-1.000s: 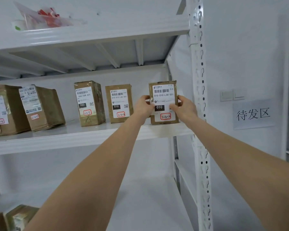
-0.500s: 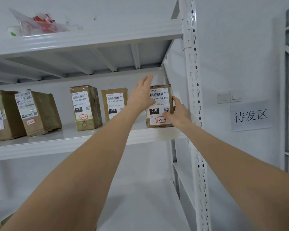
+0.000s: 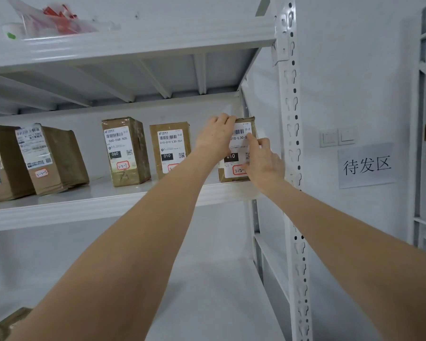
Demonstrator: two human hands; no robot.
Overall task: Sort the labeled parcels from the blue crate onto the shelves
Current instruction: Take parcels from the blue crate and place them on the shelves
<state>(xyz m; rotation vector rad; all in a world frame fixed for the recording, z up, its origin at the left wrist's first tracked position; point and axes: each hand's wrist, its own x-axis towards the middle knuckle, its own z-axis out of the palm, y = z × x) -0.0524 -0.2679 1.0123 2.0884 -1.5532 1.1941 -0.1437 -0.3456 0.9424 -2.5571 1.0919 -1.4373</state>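
A brown parcel [image 3: 239, 148] with a white label reading 010 stands upright at the right end of the middle shelf [image 3: 84, 207], close to the shelf post. My left hand [image 3: 215, 136] grips its top left corner, fingers curled over the top edge. My right hand [image 3: 263, 163] lies against the parcel's front lower right, with a fingertip touching the label. Both hands hide part of the label. The blue crate is out of view.
Left of it on the same shelf stand another 010 parcel [image 3: 170, 148], a 060 parcel [image 3: 126, 151] and two larger boxes [image 3: 52, 156]. A plastic bag [image 3: 49, 20] lies on the top shelf. The white post [image 3: 293, 168] is just right. A parcel [image 3: 10, 321] sits on the lower shelf.
My left hand came down from open in the air onto the parcel's top left corner. My right hand slid from the parcel's right side to its front. The parcel stands on the shelf.
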